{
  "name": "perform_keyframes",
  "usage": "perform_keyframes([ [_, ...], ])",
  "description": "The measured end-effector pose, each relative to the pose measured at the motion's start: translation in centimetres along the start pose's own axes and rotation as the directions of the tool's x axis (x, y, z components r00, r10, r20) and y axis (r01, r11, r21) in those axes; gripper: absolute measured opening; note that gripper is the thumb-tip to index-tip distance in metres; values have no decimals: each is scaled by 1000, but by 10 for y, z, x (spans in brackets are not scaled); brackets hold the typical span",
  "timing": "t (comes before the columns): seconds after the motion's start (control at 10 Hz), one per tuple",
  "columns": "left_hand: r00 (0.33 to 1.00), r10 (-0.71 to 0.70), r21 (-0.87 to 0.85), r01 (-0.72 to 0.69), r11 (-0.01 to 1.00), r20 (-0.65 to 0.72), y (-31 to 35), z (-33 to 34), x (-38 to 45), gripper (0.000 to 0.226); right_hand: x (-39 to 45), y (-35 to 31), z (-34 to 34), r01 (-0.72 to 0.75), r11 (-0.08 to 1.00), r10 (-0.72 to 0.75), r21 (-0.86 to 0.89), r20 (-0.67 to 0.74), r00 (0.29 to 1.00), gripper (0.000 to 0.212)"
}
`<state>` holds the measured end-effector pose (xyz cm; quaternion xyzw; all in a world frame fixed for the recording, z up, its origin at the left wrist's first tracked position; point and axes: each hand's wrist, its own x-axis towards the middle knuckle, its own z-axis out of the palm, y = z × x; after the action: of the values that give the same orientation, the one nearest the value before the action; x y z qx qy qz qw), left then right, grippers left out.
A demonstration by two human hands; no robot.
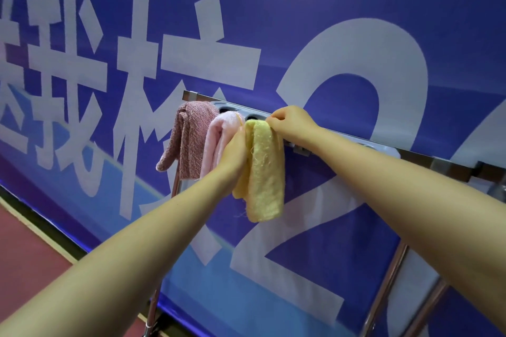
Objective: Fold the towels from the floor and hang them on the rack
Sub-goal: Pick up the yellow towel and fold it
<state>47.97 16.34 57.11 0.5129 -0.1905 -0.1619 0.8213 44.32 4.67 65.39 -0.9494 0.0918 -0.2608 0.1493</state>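
Observation:
A folded yellow towel (264,172) hangs over the top bar of a metal rack (416,154). My left hand (234,152) grips the towel's left side just below the bar. My right hand (289,120) pinches the towel's top right corner at the bar. To the left on the same bar hang a folded light pink towel (219,139) and a folded dark pink towel (189,137).
A large blue banner (328,22) with white characters stands right behind the rack. The rack's metal legs (383,295) run down at lower right and lower left. A reddish floor (24,249) shows at the lower left.

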Motion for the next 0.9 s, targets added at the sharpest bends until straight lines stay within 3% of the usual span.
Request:
perform_keyframes([
  [0.1,999,39,61,-41,997,30,-7,-6,1,46,-6,-2,5,74,989,-72,-130,26,997,44],
  [0.2,997,73,49,-74,996,27,-11,-5,2,32,-10,-1,6,153,963,-145,-222,52,988,44],
  [0.4,990,133,6,-133,991,-34,-1,-4,-14,33,-15,-6,3,121,942,-106,-314,64,992,36],
  [0.5,979,205,147,-200,969,-16,5,-8,-30,18,-29,0,1,103,976,-115,-193,-50,992,32],
  [0.6,971,238,275,-221,936,-28,10,-11,-35,35,-54,7,-6,65,996,-72,-55,-138,988,35],
  [0.8,969,230,288,-196,938,-91,22,8,-76,40,-125,23,-26,29,992,-2,120,-217,976,28],
  [0.9,980,181,279,-150,948,-88,27,36,-118,23,-169,21,-41,-57,927,154,370,-241,958,25],
])
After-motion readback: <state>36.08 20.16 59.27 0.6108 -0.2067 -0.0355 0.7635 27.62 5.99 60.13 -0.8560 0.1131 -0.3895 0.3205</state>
